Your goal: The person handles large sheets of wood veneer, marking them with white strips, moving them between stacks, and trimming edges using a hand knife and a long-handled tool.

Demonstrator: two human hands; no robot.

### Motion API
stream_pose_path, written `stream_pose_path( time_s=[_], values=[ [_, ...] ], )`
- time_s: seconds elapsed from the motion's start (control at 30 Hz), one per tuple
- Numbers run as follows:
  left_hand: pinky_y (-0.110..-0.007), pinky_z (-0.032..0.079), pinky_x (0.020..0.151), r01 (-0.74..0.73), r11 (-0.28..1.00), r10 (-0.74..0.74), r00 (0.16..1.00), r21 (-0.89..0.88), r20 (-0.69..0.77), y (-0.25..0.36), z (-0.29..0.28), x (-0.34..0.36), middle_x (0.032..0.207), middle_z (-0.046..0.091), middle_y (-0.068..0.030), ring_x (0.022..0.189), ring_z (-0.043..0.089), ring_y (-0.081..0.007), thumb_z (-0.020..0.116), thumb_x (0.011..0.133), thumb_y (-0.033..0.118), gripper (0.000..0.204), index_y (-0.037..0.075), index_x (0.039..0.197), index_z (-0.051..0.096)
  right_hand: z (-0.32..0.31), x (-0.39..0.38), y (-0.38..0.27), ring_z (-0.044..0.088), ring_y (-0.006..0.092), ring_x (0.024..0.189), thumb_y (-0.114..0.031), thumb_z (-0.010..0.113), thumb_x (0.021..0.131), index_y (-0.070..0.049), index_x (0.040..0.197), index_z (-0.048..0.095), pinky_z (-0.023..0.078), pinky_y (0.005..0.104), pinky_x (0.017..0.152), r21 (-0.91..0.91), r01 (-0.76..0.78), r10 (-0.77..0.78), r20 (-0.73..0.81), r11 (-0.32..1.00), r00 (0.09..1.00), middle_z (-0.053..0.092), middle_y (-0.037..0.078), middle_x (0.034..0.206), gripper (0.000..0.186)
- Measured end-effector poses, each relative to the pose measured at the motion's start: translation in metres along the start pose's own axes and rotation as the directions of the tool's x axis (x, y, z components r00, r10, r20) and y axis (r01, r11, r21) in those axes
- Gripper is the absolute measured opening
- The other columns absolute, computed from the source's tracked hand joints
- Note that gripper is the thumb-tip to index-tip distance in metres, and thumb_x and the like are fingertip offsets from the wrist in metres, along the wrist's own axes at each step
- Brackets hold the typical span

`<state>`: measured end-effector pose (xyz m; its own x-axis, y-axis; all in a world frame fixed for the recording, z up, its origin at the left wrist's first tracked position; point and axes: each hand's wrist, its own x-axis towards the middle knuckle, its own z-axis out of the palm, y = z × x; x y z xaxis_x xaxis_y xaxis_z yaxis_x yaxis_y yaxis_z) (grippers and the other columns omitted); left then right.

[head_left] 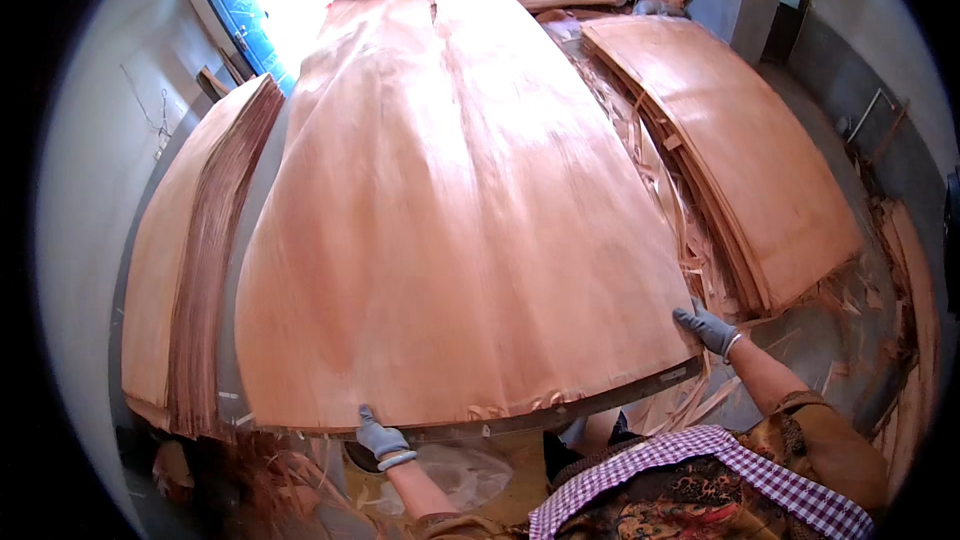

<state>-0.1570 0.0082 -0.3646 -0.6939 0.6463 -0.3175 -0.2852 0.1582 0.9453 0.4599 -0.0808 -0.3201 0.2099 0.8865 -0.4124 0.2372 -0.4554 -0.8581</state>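
Workroom walls [90, 160] enclosed a broad veneer sheet [450, 240], between right stack [740, 160] and left stack [160, 250]. Left hand [382, 437] touched its near edge, right hand [708, 328] its near-right corner, both partly curled, likely spread for steadying; underside hidden, couldn't tell grip.

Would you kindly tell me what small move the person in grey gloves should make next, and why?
Probably a gentle, even pull toward the body on the wide, thin, tan wood sheet, since long ripples run down its surface, while the grey-gloved left hand is at its near edge and the grey-gloved right hand is by its near right corner.
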Motion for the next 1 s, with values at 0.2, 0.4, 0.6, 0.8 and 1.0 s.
stream_pose_path(
  time_s=[0.2,0.4,0.6,0.8,1.0],
  values=[
    [-0.031,0.044,0.052,-0.163,0.98,0.171,0.983,0.115,-0.07,0.035,0.004,-0.023,0.079,0.055,-0.0067,0.064,0.051,-0.0151,0.054,0.089,0.04,0.043,0.001,0.107,0.054,0.007,0.002,0.004,0.049,0.0219,0.109,-0.045,0.062,0.082,0.005,0.132,0.03,0.037,0.0293,0.095,0.013,0.021,-0.02,-0.07,1.0,0.997,0.05,0.016,0.123,0.077],
    [-0.023,0.03,0.036,-0.054,0.971,0.102,0.974,0.233,-0.201,0.08,0.02,-0.035,0.06,0.048,-0.0025,0.044,0.039,-0.0099,0.062,0.084,0.01,0.016,0.004,0.085,0.047,-0.007,0.021,0.026,0.051,0.0173,0.103,-0.033,0.061,0.086,0.003,0.123,0.047,0.04,0.027,0.09,0.021,0.05,-0.048,-0.067,0.999,0.997,0.055,0.011,0.117,0.054],
    [-0.021,0.026,0.033,-0.253,0.964,0.261,0.959,0.078,-0.109,0.144,-0.01,-0.021,0.057,0.047,-0.0005,0.041,0.035,-0.008,0.062,0.081,0.002,0.015,0.007,0.074,0.051,0.0,0.013,0.038,0.05,0.0161,0.105,-0.032,0.059,0.087,0.003,0.127,0.043,0.039,0.0271,0.092,0.146,0.116,-0.098,-0.12,0.983,0.988,0.055,0.009,0.118,0.055],
    [-0.021,0.026,0.034,-0.258,0.962,0.27,0.946,0.087,-0.18,0.141,-0.034,-0.002,0.06,0.051,-0.0014,0.041,0.037,-0.0075,0.061,0.082,0.002,0.009,0.005,0.082,0.053,0.007,-0.003,0.03,0.027,0.0286,0.132,-0.047,0.063,0.079,-0.002,0.139,0.026,0.022,0.0358,0.107,-0.366,0.164,-0.263,-0.24,0.916,0.934,0.029,0.02,0.141,0.083],
    [-0.024,0.032,0.041,-0.218,0.971,0.234,0.954,0.103,-0.189,0.098,-0.058,0.064,0.065,0.051,-0.0022,0.047,0.041,-0.0096,0.06,0.084,0.007,0.009,0.006,0.078,0.052,0.008,-0.014,0.0,0.022,0.0338,0.134,-0.045,0.062,0.08,-0.011,0.14,0.027,0.019,0.0391,0.109,-0.704,0.038,-0.307,-0.26,0.71,0.915,0.023,0.02,0.145,0.077]
  ],
)
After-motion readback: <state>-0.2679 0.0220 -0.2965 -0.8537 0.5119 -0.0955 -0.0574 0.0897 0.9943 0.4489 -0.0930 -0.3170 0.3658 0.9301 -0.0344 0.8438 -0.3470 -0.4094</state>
